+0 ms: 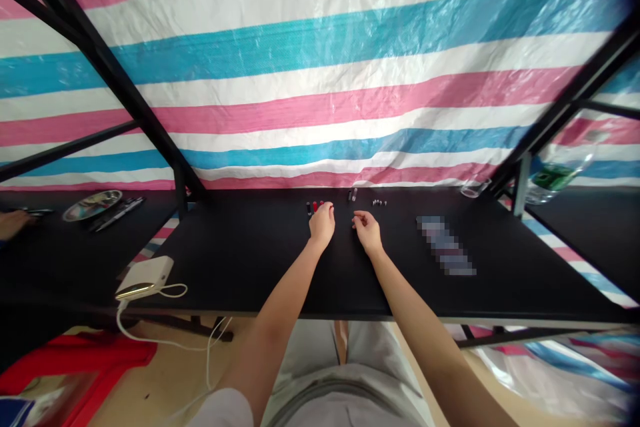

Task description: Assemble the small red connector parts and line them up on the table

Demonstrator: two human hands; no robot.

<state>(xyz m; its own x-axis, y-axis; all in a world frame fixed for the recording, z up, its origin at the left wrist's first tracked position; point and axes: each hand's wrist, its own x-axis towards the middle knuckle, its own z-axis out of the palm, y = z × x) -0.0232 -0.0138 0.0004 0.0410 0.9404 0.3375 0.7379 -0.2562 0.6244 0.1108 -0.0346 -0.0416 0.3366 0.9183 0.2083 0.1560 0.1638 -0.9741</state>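
My left hand [323,223] is over the black table, fingers bent and closed together. Whatever they may hold is hidden. Just beyond its left side stand small cylinders, one black [309,209] and one red [315,207], with more red partly covered by the fingers. A short gap to the right, my right hand [367,232] hovers low with curled fingers, thumb and fingertips close together. Anything between them is too small to make out. Past the right hand are two small tube-like pieces [353,195], dark and clear, and several tiny shiny pieces [379,203].
A blurred-out flat rectangle [445,245] lies to the right. Farther back is a clear cup [475,187]. A white box with a cable [146,275] sits front left. On the left table are a metal dish [93,205], pens [119,213] and another person's hand [14,223].
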